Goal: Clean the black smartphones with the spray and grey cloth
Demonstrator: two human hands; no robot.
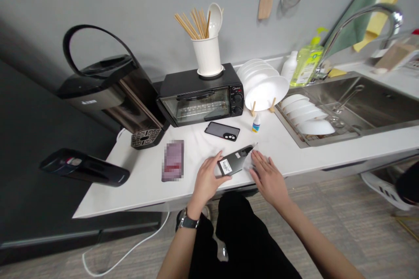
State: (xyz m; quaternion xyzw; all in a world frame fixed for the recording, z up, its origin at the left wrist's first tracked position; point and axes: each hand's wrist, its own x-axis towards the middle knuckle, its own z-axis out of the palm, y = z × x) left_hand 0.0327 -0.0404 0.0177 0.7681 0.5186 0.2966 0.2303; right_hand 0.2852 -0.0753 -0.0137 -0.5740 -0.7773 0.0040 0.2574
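Note:
A dark smartphone (234, 160) lies on the white counter, its back with the camera lenses and a white barcode label facing up. My left hand (209, 173) grips its left end, thumb along the near edge and fingers on the far edge. My right hand (266, 174) presses a thin pale cloth (249, 157) against the phone's right end; part of the cloth is hidden under the fingers. Just behind the phone lies a black phone case (222, 130) with camera cutouts. A small bottle (256, 123) with a blue and yellow label stands beyond my right hand.
A pixelated purplish item (173, 160) lies left of my hands. A dark thermos (85, 168) rests at the counter's left, near a water dispenser (111, 91). Behind are a toaster oven (201, 98) and racked plates (266, 91); the sink (389, 104) is at right.

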